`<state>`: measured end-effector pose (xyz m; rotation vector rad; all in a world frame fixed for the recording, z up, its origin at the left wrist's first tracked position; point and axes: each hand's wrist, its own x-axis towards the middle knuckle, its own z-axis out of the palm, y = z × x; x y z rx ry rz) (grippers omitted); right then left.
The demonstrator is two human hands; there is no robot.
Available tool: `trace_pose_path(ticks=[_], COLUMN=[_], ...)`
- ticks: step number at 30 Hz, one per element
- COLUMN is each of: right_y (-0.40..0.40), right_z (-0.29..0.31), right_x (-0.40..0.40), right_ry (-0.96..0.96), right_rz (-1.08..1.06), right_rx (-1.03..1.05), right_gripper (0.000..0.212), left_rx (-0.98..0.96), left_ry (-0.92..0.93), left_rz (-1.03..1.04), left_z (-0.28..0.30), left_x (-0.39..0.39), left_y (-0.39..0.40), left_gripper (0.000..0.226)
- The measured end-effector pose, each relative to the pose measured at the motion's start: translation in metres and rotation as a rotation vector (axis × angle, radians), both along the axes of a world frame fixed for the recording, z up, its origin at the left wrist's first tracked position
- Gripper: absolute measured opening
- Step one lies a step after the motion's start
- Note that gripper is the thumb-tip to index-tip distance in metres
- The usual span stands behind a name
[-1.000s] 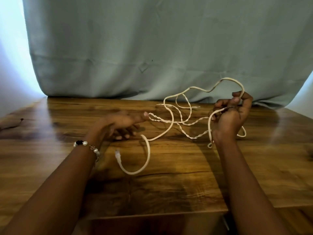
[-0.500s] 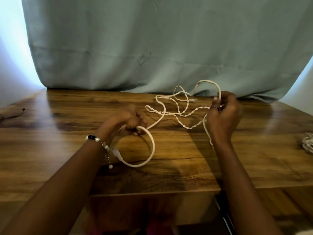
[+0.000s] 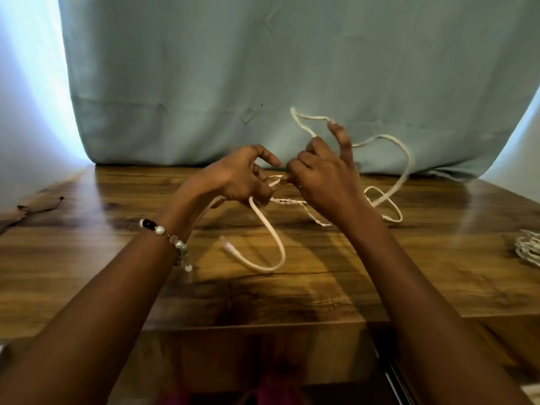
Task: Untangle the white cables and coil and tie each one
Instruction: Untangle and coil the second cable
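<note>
A tangle of white cables (image 3: 388, 200) is lifted above the middle of the wooden table (image 3: 117, 273), with loops raised against the curtain and a twisted stretch near the tabletop. My left hand (image 3: 236, 176) grips a thick white strand whose free end with a plug (image 3: 229, 247) hangs in a curve below it. My right hand (image 3: 318, 173) pinches the cable just beside the left hand, with two fingers stretched upward and a loop hanging over one of them. The two hands almost touch.
A second bundle of white cable (image 3: 529, 249) lies at the table's right edge. A grey-green curtain (image 3: 292, 68) hangs right behind the table. A thin dark cord (image 3: 38, 207) lies at the far left. The table's front edge runs just below my forearms.
Both hands rose off the table and came together at the middle, lifting the cable. The loops at the right hand swung up and to the right.
</note>
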<state>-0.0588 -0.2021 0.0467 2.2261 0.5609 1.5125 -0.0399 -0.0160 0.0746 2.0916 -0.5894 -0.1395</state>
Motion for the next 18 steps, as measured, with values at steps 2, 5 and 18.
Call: trace_pose_path(ticks=[2, 5, 18], right_y=[-0.006, -0.026, -0.053], right_z=[0.005, 0.011, -0.007], right_x=[0.003, 0.003, 0.006], right_ry=[0.036, 0.185, 0.513], right_rz=[-0.027, -0.136, -0.154], right_rx=[0.003, 0.202, 0.405], right_gripper=[0.018, 0.024, 0.031], left_rx=[0.153, 0.190, -0.362], left_ry=[0.078, 0.082, -0.137], left_rz=[-0.042, -0.045, -0.112], left_z=[-0.003, -0.018, -0.042], left_x=[0.001, 0.005, 0.015], left_y=[0.007, 0.020, 0.012], left_gripper=[0.043, 0.020, 0.028])
